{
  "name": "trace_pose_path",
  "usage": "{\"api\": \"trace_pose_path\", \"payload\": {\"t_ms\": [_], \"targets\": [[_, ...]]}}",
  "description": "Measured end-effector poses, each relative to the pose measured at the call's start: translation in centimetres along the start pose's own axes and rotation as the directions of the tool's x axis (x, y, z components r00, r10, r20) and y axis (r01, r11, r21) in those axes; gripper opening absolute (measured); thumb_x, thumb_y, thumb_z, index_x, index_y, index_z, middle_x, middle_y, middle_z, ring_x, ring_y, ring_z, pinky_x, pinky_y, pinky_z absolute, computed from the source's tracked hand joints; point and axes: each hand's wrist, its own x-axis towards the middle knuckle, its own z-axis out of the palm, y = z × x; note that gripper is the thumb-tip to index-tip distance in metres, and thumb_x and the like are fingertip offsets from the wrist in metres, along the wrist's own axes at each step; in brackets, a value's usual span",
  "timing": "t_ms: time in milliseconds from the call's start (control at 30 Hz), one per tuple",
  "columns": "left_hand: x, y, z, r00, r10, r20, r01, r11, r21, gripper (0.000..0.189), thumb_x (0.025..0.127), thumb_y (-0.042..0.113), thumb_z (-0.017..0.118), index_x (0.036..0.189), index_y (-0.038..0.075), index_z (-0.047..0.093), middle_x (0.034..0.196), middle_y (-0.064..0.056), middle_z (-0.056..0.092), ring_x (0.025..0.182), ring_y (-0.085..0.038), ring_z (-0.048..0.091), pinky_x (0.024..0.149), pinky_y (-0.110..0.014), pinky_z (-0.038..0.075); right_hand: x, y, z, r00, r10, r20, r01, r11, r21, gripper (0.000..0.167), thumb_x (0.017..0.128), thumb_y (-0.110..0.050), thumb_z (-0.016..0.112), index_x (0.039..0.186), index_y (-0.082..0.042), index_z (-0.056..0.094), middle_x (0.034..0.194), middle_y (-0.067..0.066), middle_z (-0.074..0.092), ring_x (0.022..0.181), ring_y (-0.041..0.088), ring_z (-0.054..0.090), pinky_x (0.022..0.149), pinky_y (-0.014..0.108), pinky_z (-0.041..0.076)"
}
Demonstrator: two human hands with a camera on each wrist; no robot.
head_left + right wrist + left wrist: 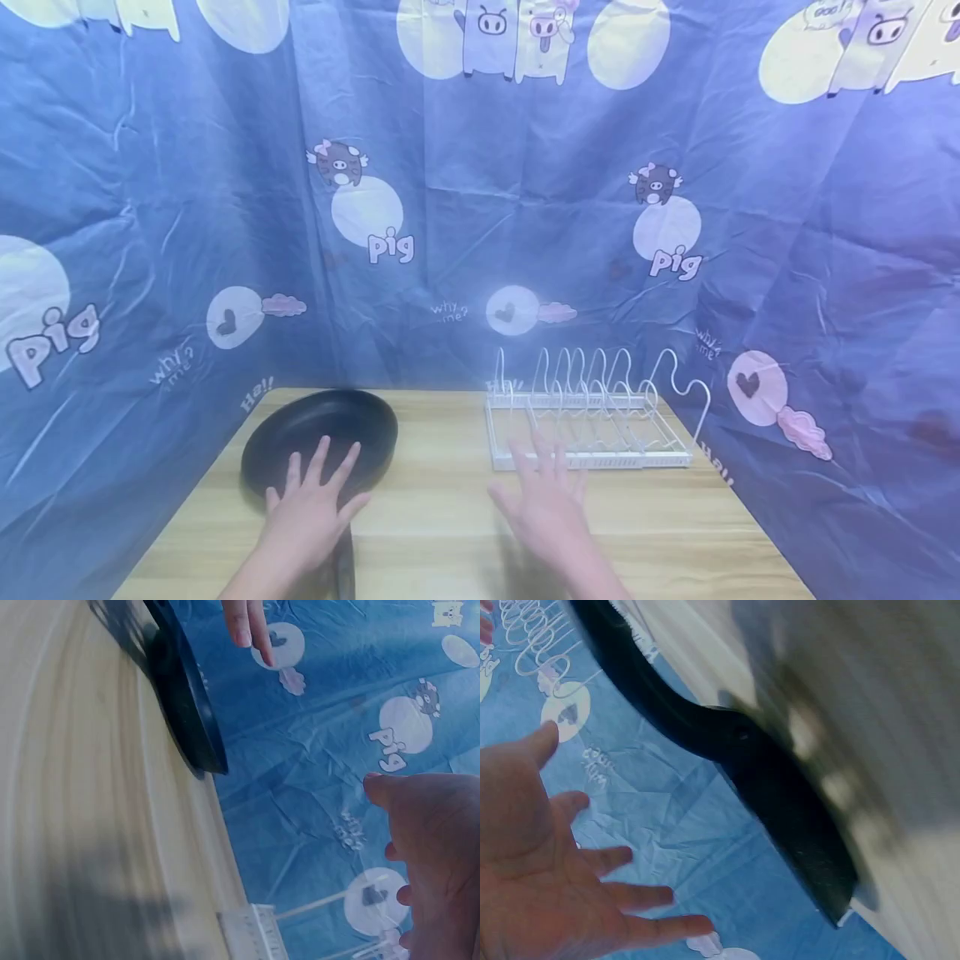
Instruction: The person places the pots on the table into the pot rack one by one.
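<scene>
A black frying pan [300,425] lies on the left of the wooden table, its handle [344,562] toward the person. Above the pan hovers my left hand [306,512], fingers spread and holding nothing; the left wrist view shows a gap between that hand [555,862] and the pan [795,825]. A white wire rack [592,458] stands at the back right, with several upright loops. In front of the rack my right hand [551,508] is held over the table, fingers spread, gripping nothing. The right wrist view shows this hand [442,847] partly, its fingers cut by its own edge.
The light wood table [435,500] reaches back to a blue cloth [480,208] printed with pigs and pale circles, which hangs behind and on both sides. Table surface lies between the pan and the rack.
</scene>
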Motion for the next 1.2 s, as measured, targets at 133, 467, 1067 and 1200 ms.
{"api": "trace_pose_path", "payload": {"t_ms": [133, 467, 1067, 1200], "targets": [[-0.2, -0.8, 0.3, 0.998, -0.053, -0.015, 0.053, 0.999, 0.01, 0.081, 0.107, 0.073, 0.043, 0.171, 0.025, 0.035, 0.173, -0.034, 0.028, 0.145, -0.076, 0.033, 0.102, -0.094, 0.039, -0.1, -0.6, 0.9, 0.999, -0.03, -0.026, 0.031, 0.999, 0.021, 0.077, 0.101, -0.061, 0.065, 0.165, -0.022, 0.046, 0.179, 0.016, 0.03, 0.164, 0.055, 0.022, 0.119, 0.092, 0.016], [-0.5, -3.3, 2.0, 0.989, -0.132, 0.067, 0.138, 0.987, -0.088, 0.101, 0.102, 0.076, 0.053, 0.146, -0.014, 0.044, 0.123, -0.041, 0.058, 0.092, -0.047, 0.07, 0.072, -0.062, 0.062, -0.8, -3.0, 4.6, 0.988, -0.149, -0.036, 0.152, 0.978, 0.144, 0.07, 0.098, -0.044, 0.076, 0.155, -0.01, 0.056, 0.162, 0.026, 0.052, 0.151, 0.051, 0.047, 0.123, 0.075, 0.037], [0.2, -5.9, 4.4, 0.922, -0.175, 0.344, 0.315, 0.857, -0.408, 0.075, 0.108, 0.069, 0.044, 0.054, 0.018, 0.047, 0.049, 0.005, 0.046, 0.047, -0.011, 0.039, 0.054, -0.028, 0.041, -2.3, -8.8, 10.5, 0.911, -0.19, 0.365, -0.107, 0.746, 0.657, 0.059, 0.105, -0.041, 0.066, 0.153, -0.008, 0.055, 0.149, 0.017, 0.062, 0.13, 0.043, 0.066, 0.106, 0.069, 0.056], [0.7, -6.6, 4.7, 0.885, -0.047, 0.464, 0.393, 0.612, -0.686, 0.061, 0.111, 0.053, 0.055, 0.079, 0.001, 0.066, 0.073, -0.004, 0.072, 0.064, -0.011, 0.064, 0.06, -0.028, 0.059, -2.3, -9.6, 12.4, 0.876, -0.244, 0.416, -0.144, 0.691, 0.708, 0.052, 0.108, -0.033, 0.063, 0.149, -0.002, 0.058, 0.137, 0.018, 0.072, 0.118, 0.037, 0.073, 0.102, 0.056, 0.062]]}}
